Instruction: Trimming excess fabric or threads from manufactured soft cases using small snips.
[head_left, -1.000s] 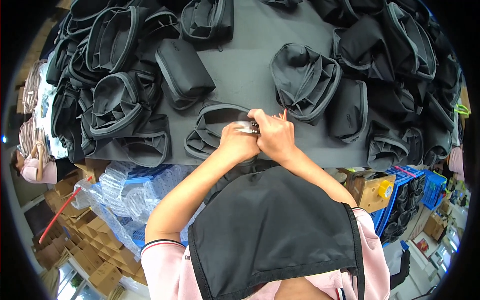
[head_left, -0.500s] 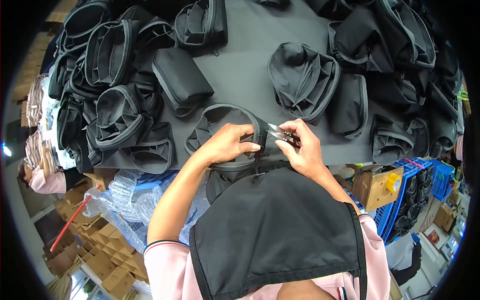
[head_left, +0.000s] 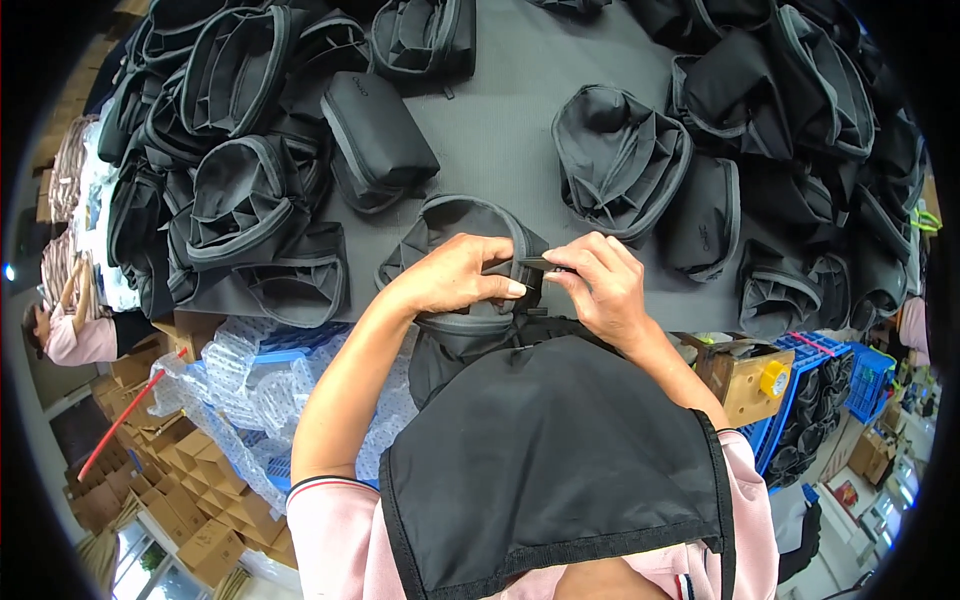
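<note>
An open black zip pouch (head_left: 465,215) with inner dividers sits at the table's near edge in front of me. My left hand (head_left: 462,275) grips its rim, thumb and fingers closed on the zippered edge. Just right of that edge, my right hand (head_left: 603,285) is closed on a pair of thread snips (head_left: 543,264). Their narrow dark tips point left against the pouch's rim; the handles are mostly hidden in my fingers. Beyond the pouch, to the left, lies a closed black pouch (head_left: 385,125); to the right stands another open one (head_left: 620,160).
Piles of black pouches crowd the grey table (head_left: 510,100) left and right. Below its left edge are bubble wrap (head_left: 265,375) and cardboard boxes (head_left: 205,455). At right stand a wooden box (head_left: 735,385) with yellow tape (head_left: 774,378) and blue crates (head_left: 870,385). Another person (head_left: 85,325) is at far left.
My right hand has turned the snips, whose shiny blades showed before, and brought them up to the pouch's rim. My left hand keeps its grip. The whole view has shifted slightly.
</note>
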